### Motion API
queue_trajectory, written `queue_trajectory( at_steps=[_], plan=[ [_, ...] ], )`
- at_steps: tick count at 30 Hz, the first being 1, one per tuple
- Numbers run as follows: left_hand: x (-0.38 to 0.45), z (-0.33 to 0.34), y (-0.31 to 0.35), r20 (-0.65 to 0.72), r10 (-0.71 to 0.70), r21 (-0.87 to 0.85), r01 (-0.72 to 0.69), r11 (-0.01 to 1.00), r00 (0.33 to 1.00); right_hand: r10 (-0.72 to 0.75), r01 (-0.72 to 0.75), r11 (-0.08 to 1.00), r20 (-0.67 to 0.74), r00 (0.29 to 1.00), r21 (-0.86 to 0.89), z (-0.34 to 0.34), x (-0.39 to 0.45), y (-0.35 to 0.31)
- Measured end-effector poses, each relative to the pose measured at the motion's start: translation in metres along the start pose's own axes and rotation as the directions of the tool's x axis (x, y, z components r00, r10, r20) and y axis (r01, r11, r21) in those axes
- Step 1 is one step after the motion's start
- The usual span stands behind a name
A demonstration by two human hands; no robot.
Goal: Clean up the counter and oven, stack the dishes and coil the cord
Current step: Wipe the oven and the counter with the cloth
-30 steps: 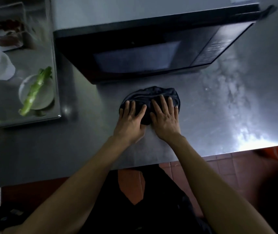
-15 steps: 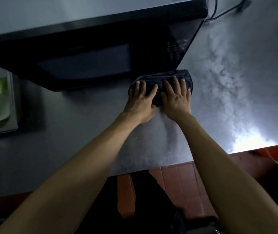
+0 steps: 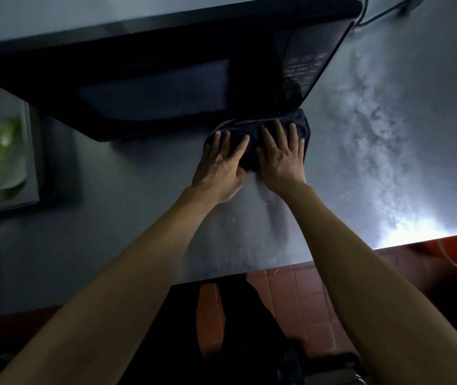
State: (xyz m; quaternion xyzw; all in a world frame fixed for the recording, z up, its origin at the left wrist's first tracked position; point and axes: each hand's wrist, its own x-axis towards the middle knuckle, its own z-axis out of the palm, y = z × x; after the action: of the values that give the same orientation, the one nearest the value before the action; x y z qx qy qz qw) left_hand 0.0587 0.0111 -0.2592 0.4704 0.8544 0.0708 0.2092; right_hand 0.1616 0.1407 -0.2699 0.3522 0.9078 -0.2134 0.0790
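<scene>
Fingers (image 3: 277, 129) of both hands lie straight, pressing a dark cloth (image 3: 252, 162) flat on the counter (image 3: 388, 134), butted against the oven (image 3: 166, 79) base. Risk: further push bunches cloth underneath, leaving residue streaks unwiped.

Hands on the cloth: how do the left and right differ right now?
The left hand lies on the near-left part of the dark cloth, fingers angled toward the microwave; the right hand lies on its right part, fingers spread wider and reaching closer to the microwave's front corner. The left thumb tucks toward the right hand; the right thumb points left. Both press flat, fingers straight, on the steel counter.
</scene>
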Motion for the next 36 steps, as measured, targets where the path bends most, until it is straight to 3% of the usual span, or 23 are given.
queue_trajectory(
  at_steps=[14, 20, 27, 36],
  plan=[
    [-0.092, -0.026, -0.167, -0.141, -0.112, 0.011, 0.115, 0.993, 0.984, -0.169, 0.178, 0.982, 0.116, 0.979, -0.065, 0.061, -0.006, -0.173],
    [-0.138, -0.024, -0.21, -0.073, -0.145, -0.029, 0.143, 0.989, 0.987, -0.209, 0.22, 0.973, 0.15, 0.966, -0.063, 0.08, -0.028, -0.223],
    [-0.196, -0.008, -0.209, -0.072, -0.114, -0.055, 0.11, 0.992, 0.991, -0.212, 0.229, 0.97, 0.179, 0.961, -0.08, 0.092, -0.085, -0.228],
    [-0.23, 0.019, -0.141, -0.016, 0.016, -0.005, -0.016, 1.0, 1.0, -0.192, 0.21, 0.971, 0.153, 0.969, -0.11, 0.081, -0.163, -0.166]
  ],
)
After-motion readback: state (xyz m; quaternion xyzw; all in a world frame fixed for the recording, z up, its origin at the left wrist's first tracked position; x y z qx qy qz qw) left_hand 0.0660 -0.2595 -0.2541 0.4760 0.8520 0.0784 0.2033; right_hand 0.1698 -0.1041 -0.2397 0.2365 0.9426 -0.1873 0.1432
